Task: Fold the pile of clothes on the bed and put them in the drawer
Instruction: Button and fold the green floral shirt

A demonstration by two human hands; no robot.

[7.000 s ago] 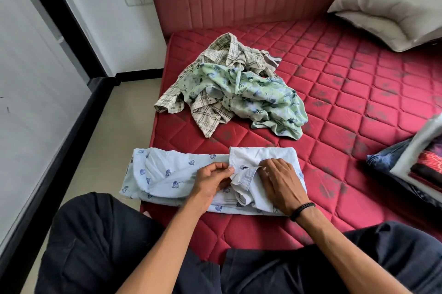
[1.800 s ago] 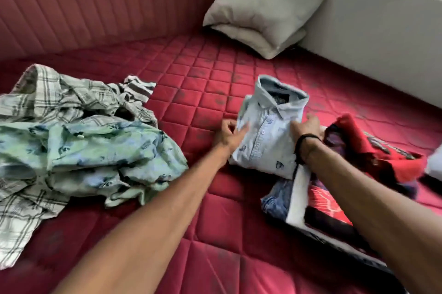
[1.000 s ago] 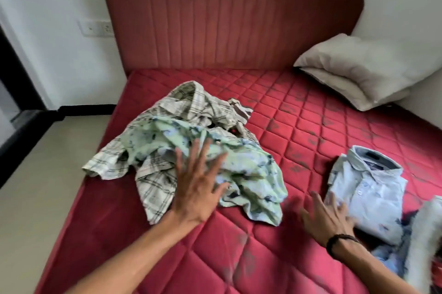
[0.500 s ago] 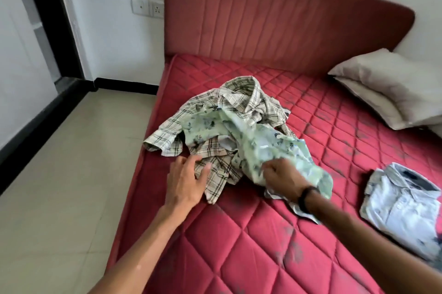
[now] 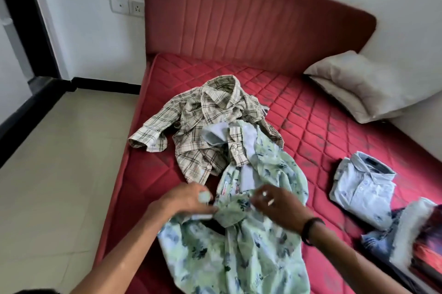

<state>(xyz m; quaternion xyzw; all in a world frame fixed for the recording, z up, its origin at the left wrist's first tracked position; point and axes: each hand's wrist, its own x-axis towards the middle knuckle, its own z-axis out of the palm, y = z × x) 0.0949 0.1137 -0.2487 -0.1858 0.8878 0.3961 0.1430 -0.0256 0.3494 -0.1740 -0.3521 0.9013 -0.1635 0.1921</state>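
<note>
1. The left hand (image 5: pixel 189 200) curls its fingers round a bunched edge of the green printed shirt (image 5: pixel 239 241), a pale scrap of cloth showing between the fingers. The frame is motion-blurred, so the exact grip is soft.
2. The right hand (image 5: pixel 275 205), a dark band at its wrist, pinches the same shirt near what looks like the collar or placket, just beside the left hand.
3. The shirt lies directly under and in front of both hands, its long axis running from the near edge of the bed (image 5: pixel 334 135) up and away toward the plaid shirt (image 5: pixel 198 121). Its far end overlaps that plaid shirt. Both hands sit near the middle of its length, neither clearly nearer, so spreading it flat probably means drawing it toward the person and clear of the plaid one.
4. The green shirt is thin, limp fabric with a dark leafy print, crumpled in loose folds. The plaid shirt is beige with dark checks, heaped with its collar up.
5. To the right, well apart, a folded pale blue shirt (image 5: pixel 363 188) lies flat, collar upward, beside a stack of other clothes (image 5: pixel 411 241) at the frame's edge.
6. The mattress is red and diamond-quilted, the headboard (image 5: pixel 251 25) red and ribbed; a pillow (image 5: pixel 366 85) lies in the far corner. No drawer is in view.
</note>
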